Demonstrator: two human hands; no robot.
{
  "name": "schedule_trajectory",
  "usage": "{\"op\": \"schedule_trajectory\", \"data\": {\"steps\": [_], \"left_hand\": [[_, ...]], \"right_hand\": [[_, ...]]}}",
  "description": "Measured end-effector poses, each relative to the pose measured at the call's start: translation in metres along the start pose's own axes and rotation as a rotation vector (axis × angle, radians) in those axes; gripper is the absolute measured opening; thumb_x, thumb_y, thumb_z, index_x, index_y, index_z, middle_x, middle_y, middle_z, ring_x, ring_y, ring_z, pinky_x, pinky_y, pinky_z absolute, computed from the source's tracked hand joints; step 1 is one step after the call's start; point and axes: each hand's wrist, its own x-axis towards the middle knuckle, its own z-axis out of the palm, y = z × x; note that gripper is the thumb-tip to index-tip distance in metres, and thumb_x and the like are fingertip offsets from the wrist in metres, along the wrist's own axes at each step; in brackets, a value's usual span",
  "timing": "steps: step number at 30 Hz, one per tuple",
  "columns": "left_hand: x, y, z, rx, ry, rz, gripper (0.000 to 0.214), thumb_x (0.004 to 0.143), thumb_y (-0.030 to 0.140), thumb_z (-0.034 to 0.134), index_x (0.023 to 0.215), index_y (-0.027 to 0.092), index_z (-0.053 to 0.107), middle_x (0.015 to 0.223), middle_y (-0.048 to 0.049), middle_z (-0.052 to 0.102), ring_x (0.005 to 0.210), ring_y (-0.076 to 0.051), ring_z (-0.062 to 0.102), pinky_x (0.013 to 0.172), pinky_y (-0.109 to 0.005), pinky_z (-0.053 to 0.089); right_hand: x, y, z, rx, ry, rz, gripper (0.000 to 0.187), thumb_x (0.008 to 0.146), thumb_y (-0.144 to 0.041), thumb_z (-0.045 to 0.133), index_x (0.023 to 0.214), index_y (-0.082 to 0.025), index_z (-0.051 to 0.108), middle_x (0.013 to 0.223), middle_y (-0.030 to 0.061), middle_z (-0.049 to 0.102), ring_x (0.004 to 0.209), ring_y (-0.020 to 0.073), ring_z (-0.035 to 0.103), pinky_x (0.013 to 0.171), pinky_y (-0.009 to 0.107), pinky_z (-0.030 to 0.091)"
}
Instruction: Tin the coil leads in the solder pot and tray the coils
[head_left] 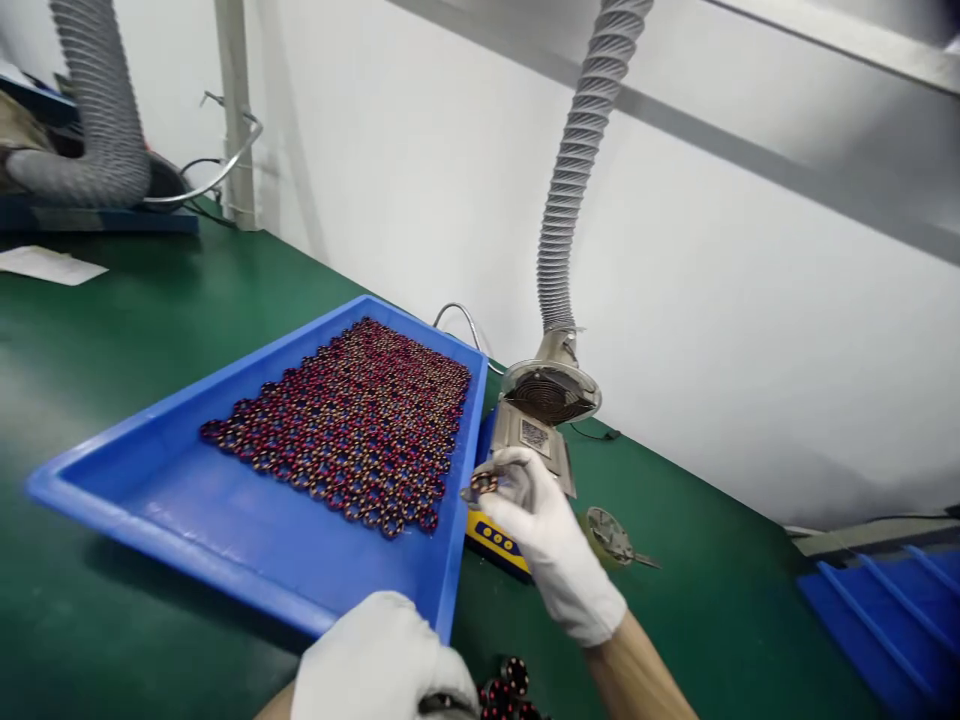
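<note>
A blue tray (157, 470) on the green bench holds several small reddish ring coils (352, 420) laid flat in a tight patch. My right hand (544, 535), in a white glove, pinches one ring coil (480, 485) just over the tray's right rim. At the bottom edge, my gloved left hand (379, 660) is curled closed near the tray's front corner, over something dark that I cannot make out. A few loose coils (506, 690) lie beside it on the mat.
A fume extractor hood (547, 395) on a grey ribbed hose (577, 170) stands behind a yellow-fronted unit (495, 540). A small metal tool (615, 540) lies to the right. More blue trays (885, 610) sit at the far right; a second hose (97, 110) at the far left.
</note>
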Motion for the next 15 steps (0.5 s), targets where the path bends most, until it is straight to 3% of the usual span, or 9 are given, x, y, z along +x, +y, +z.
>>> {"op": "schedule_trajectory", "data": {"steps": [4, 6, 10, 13, 15], "left_hand": [[0.003, 0.004, 0.002, 0.120, -0.013, 0.072, 0.022, 0.082, 0.041, 0.063, 0.066, 0.027, 0.066, 0.061, 0.0051, 0.069, 0.054, -0.014, 0.057, 0.052, -0.031, 0.024], [0.003, 0.002, 0.004, 0.136, 0.011, 0.090, 0.023, 0.084, 0.042, 0.061, 0.067, 0.027, 0.065, 0.061, 0.0050, 0.069, 0.056, -0.015, 0.058, 0.052, -0.031, 0.023], [0.003, 0.002, 0.005, 0.142, 0.020, 0.077, 0.021, 0.085, 0.043, 0.057, 0.074, 0.028, 0.067, 0.067, 0.0041, 0.071, 0.062, -0.016, 0.062, 0.053, -0.031, 0.024], [0.004, 0.002, 0.007, 0.149, 0.013, 0.048, 0.021, 0.086, 0.042, 0.057, 0.075, 0.028, 0.067, 0.069, 0.0039, 0.071, 0.064, -0.017, 0.062, 0.054, -0.031, 0.026], [0.003, 0.003, 0.009, 0.172, -0.001, 0.044, 0.020, 0.086, 0.040, 0.057, 0.075, 0.027, 0.067, 0.069, 0.0031, 0.071, 0.065, -0.017, 0.062, 0.053, -0.031, 0.026]], "right_hand": [[-0.003, 0.020, 0.041, -0.965, -0.383, -0.084, 0.015, 0.079, -0.017, 0.055, 0.091, -0.020, 0.064, 0.094, 0.0054, 0.065, 0.089, 0.0204, 0.059, 0.083, 0.034, 0.044], [0.000, 0.025, 0.053, -1.267, -0.538, -0.091, 0.012, 0.079, -0.022, 0.058, 0.080, -0.018, 0.069, 0.086, 0.0081, 0.067, 0.087, 0.0238, 0.059, 0.081, 0.037, 0.043], [0.007, 0.026, 0.064, -1.364, -0.633, -0.075, 0.017, 0.078, -0.025, 0.060, 0.076, -0.014, 0.073, 0.095, 0.0150, 0.066, 0.097, 0.0304, 0.055, 0.083, 0.042, 0.042], [0.009, 0.023, 0.066, -1.408, -0.600, -0.076, 0.022, 0.080, -0.022, 0.056, 0.082, -0.007, 0.072, 0.105, 0.0234, 0.060, 0.101, 0.0367, 0.052, 0.083, 0.048, 0.041], [0.009, 0.018, 0.062, -1.405, -0.572, -0.090, 0.024, 0.083, -0.022, 0.053, 0.086, -0.007, 0.071, 0.104, 0.0226, 0.059, 0.101, 0.0356, 0.053, 0.083, 0.048, 0.042]]}}
